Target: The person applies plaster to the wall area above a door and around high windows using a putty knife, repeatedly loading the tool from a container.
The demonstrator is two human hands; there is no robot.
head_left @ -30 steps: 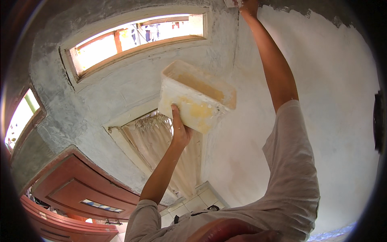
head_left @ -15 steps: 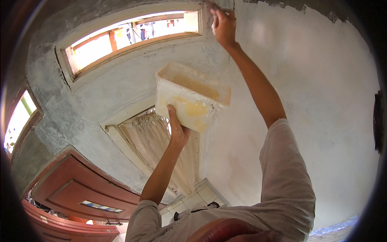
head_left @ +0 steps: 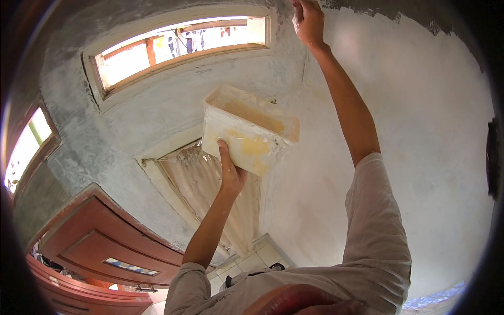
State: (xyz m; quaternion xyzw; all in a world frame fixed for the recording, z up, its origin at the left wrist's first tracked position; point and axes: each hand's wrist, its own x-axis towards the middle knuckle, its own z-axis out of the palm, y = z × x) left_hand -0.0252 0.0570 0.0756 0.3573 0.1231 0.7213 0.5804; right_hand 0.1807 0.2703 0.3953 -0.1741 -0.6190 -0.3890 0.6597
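My left hand (head_left: pixel 232 177) is closed on a rectangular white plastic tub (head_left: pixel 239 134), thumb against its outer side and the other fingers hidden beneath. The tub is tilted, dusty white at the rim and stained yellow. Up at the top edge of the view, my right hand (head_left: pixel 310 25) is raised close to the corner of the walls, its fingers curled. Whatever those fingers grip is cut off by the picture's edge. Beside it spreads a whitish coated wall (head_left: pixel 336 173), with a rough dark grey strip (head_left: pixel 388 6) along its upper border.
A long narrow window (head_left: pixel 184 44) sits high on the left wall. Below the tub, a beige curtain (head_left: pixel 202 184) hangs in a lower window. A reddish-brown door (head_left: pixel 105 236) stands at lower left, and pale floor tiles (head_left: pixel 257 262) show by the wall's foot.
My right hand has moved up and to the right, partly out of the picture. The tub stays in my left hand in nearly the same place. The view has shifted slightly.
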